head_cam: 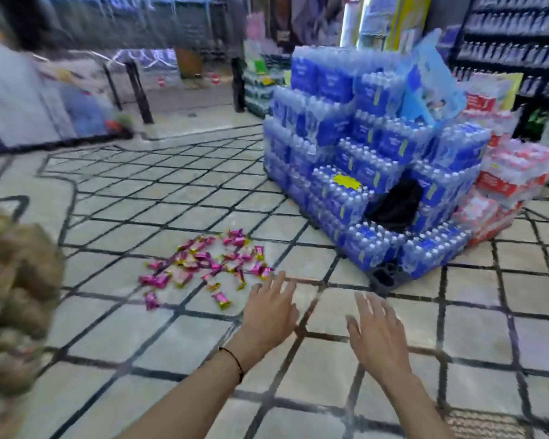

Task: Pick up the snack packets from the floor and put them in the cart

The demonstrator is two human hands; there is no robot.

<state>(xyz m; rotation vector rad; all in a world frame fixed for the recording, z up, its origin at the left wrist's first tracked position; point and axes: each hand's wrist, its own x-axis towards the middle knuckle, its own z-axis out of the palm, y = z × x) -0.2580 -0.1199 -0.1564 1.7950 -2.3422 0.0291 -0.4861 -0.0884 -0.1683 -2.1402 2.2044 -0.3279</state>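
Pink foil snack packets [208, 267] all scattered on beige tiled floor [140, 337], just beyond the hands; none lifted yet. Empty, fingers spread: left grip [271, 315], right grip [374, 334].

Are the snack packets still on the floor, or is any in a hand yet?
All on the floor: the snack packets lie scattered; left hand and right hand are open, holding nothing.

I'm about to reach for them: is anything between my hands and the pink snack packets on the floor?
Nothing visible. Only tiled floor lies between the left hand, the right hand and the snack packets; the water bottle packs stand to the right.
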